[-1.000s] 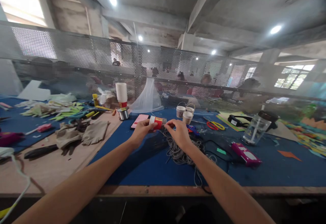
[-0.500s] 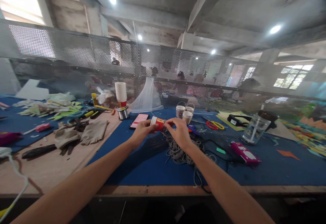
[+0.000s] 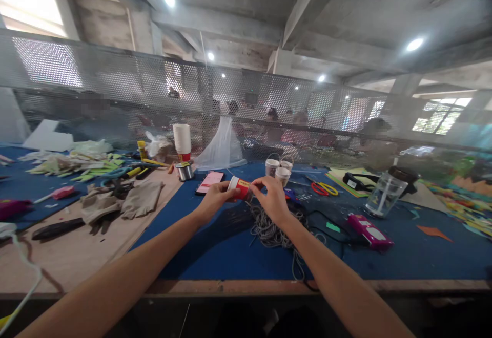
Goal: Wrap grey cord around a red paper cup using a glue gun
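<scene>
My left hand (image 3: 215, 201) holds a small red and white paper cup (image 3: 240, 187), tipped on its side above the blue mat (image 3: 192, 256). At the cup's right end, the fingers of my right hand (image 3: 272, 198) are pinched together; what lies between them is too small to make out. A tangled heap of grey cord (image 3: 269, 230) rests on the mat beneath my right hand. Behind my left hand lies a phone (image 3: 210, 181) with a pink screen. Just beyond my right hand stand several small cups with wire handles (image 3: 282, 175).
A tall stack of paper cups (image 3: 182, 141) and a wire spool (image 3: 185, 171) stand behind the phone. Gloves (image 3: 142, 198) lie at left. Scissors (image 3: 325, 189), a magenta box (image 3: 370, 231) and a clear jar (image 3: 385, 195) are at right. Perforated mesh (image 3: 246, 107) runs behind.
The cup has tilted slightly, its right end a little lower. My right hand's fingers have shifted slightly at that end; my left hand keeps its grip.
</scene>
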Action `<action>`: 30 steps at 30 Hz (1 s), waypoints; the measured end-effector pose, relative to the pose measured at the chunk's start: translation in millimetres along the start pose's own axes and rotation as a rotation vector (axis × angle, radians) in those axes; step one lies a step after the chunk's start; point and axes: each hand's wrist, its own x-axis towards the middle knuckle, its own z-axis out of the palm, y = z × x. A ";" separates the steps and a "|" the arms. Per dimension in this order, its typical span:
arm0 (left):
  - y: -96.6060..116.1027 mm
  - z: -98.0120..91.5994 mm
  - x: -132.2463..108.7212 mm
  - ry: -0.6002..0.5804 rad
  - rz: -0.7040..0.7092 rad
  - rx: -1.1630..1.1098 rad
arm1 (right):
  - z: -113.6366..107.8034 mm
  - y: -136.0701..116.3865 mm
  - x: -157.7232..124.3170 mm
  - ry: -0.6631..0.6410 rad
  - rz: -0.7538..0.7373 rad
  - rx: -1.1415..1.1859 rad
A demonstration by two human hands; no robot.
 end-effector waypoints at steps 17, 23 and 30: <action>1.1 1.2 -0.6 -0.014 -0.005 -0.015 | 0.7 5.0 0.4 -0.003 0.008 -0.008; 1.4 1.3 -1.0 -0.024 -0.009 -0.018 | 0.7 6.6 0.4 0.013 -0.002 -0.018; 0.0 0.8 -0.3 -0.025 -0.005 -0.010 | 0.0 5.6 1.1 0.021 -0.001 -0.014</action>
